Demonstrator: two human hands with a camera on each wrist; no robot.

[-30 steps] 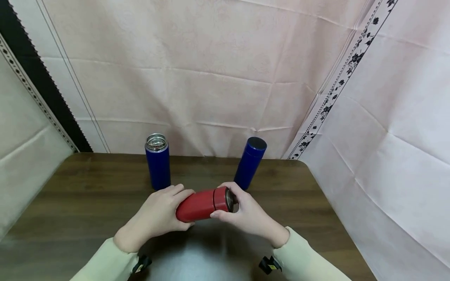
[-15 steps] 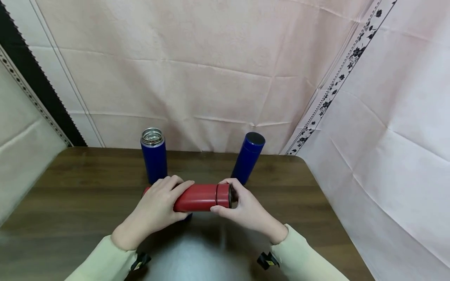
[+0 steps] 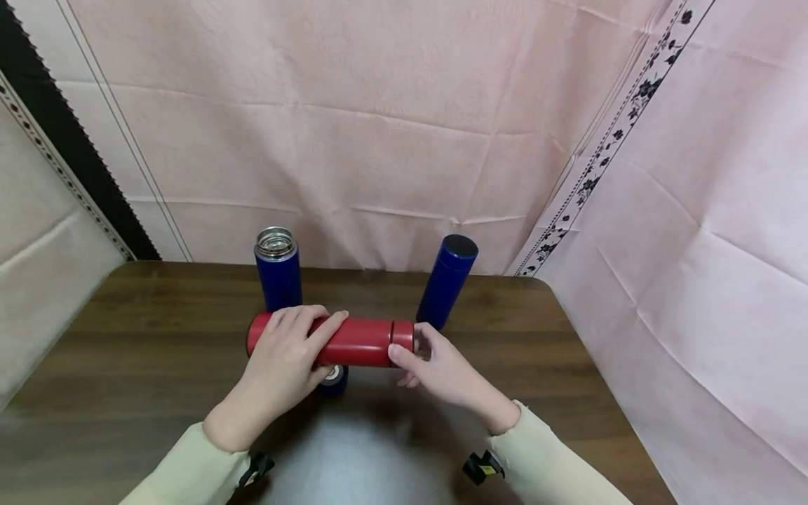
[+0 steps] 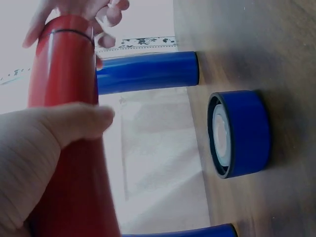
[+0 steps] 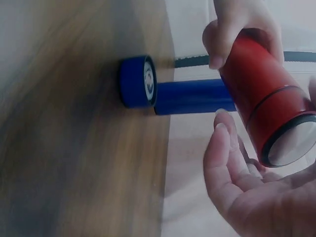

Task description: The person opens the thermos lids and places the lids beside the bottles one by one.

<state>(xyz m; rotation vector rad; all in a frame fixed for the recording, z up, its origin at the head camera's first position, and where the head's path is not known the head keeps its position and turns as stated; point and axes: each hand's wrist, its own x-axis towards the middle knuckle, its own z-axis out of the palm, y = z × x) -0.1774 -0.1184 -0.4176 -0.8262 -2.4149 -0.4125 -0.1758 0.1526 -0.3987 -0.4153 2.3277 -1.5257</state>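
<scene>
My left hand (image 3: 284,365) grips a red thermos bottle (image 3: 366,342) round its body, holding it lying sideways above the table. My right hand (image 3: 445,372) is at the bottle's capped end; its thumb touches the red cap (image 3: 403,337). In the right wrist view its fingers (image 5: 222,153) are bent loosely and stand off the cap, whose top disc shows. Below the red bottle, a blue cap (image 4: 247,133) lies on the table with its inside showing. Behind my left hand stands an uncapped blue thermos (image 3: 278,277) with a bare steel mouth.
A second blue thermos (image 3: 448,280), with its cap on, stands at the back right behind my right hand. The wooden table (image 3: 543,421) ends at a pale cloth backdrop (image 3: 379,175) at the back and sides.
The red bottle has swung from tilted to nearly level, its base now showing left of my left hand. My right fingers have loosened from the cap. The blue cap has come into sight.
</scene>
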